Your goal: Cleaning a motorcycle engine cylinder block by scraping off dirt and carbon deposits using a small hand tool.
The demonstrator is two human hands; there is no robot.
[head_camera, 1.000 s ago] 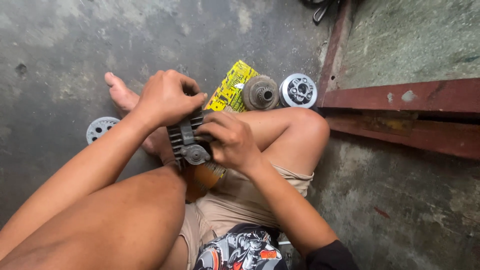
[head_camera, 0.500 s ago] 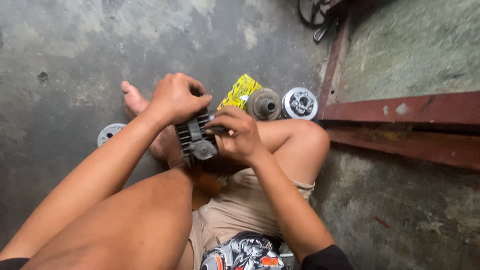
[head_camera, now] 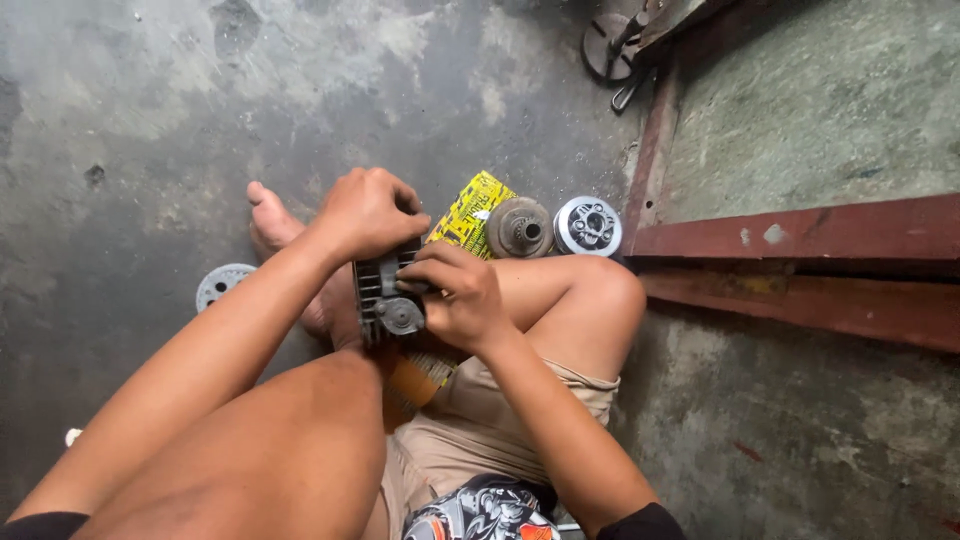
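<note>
Meanwhile both hands grip the finned engine part (head_camera: 385, 295): left hand (head_camera: 365, 212) above, right hand (head_camera: 460, 295) beside; work looks mid-way, loose discs (head_camera: 588, 226) beyond untouched.

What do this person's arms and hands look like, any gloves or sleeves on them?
Both hands are bare: no gloves, rings, watch or bands show on the left hand or the right hand. The forearms are uncovered to above the elbow. A black sleeve edge shows on the right upper arm, and another black sleeve edge on the left.

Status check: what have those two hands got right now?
Left hand and right hand both grip finned metal engine part. Round metal parts on floor, apart.
</note>
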